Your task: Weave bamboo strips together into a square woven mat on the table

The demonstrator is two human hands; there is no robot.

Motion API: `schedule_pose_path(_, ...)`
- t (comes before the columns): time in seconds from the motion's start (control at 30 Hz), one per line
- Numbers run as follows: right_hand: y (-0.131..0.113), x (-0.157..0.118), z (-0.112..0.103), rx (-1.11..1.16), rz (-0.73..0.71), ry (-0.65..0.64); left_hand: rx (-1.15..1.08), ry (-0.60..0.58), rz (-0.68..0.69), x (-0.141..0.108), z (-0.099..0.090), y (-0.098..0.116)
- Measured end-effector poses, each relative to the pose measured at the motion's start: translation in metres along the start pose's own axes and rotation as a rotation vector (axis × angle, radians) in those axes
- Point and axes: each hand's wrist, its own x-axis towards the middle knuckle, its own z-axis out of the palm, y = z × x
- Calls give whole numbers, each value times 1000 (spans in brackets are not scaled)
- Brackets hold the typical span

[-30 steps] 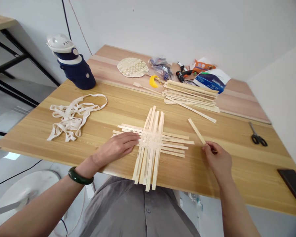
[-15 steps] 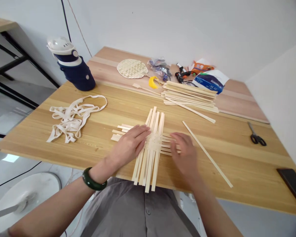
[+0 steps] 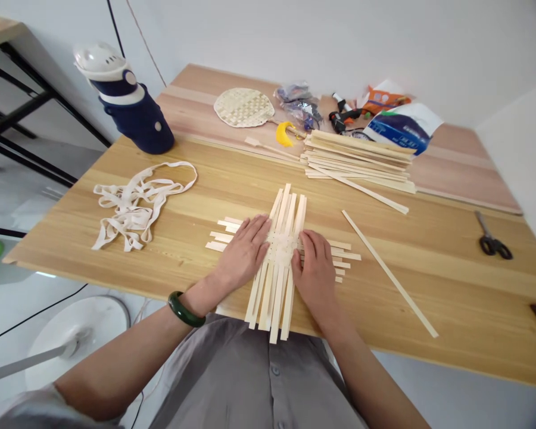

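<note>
We see a lattice of pale bamboo strips [image 3: 282,250] lying flat near the near edge of a pine table [image 3: 446,292], its long strips running near to far and its shorter ones crossing left to right, tightly interlaced at the centre with the ends fanned apart and unbound. Our left hand [image 3: 243,253], with a dark green bangle [image 3: 186,308] on the wrist, lies open on the strips just left of the weave, and our right hand [image 3: 312,271] rests open against its right side, fingers extended; neither hand is clenched or grasping. A single loose strip [image 3: 388,274] lies to the right, and a stack of bamboo strips [image 3: 357,161] sits beyond, with one strip slanting off it. The table's straight-grained, honey-coloured boards meet a pinker board at the far side, against a white wall [image 3: 339,36]. Left of the lattice lies a tangle of flat cream webbing [image 3: 134,205], and beyond it stands a navy-and-white bottle [image 3: 125,101]. Farther back are a round woven fan [image 3: 243,107] and crinkled plastic packets [image 3: 298,101], while black-handled scissors [image 3: 492,244] lie at the right.
</note>
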Motion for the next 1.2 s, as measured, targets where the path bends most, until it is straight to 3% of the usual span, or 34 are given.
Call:
schedule_pose_path(0.43,-1,0,-1,-38,5,-23,51,76,19,-1,3,6)
schedule_pose_path(1.2,-2,1,-3,-28,21,-27,63,44,18,-2,4,8)
